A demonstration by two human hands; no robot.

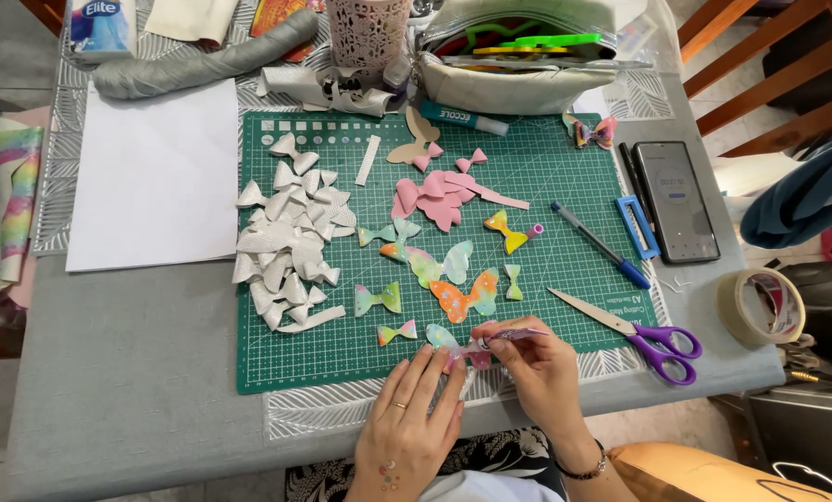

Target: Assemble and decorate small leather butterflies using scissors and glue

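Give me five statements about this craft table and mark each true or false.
1. The scissors have purple handles. True.
2. The phone lies on the white sheet. False: it lies to the right of the green mat, far from the sheet.
3. The right hand pinches a small bow piece. True.
4. The white scraps are piled on the mat's right side. False: they lie on its left side.
5. The left hand holds the pen. False: the pen lies on the mat, away from both hands.
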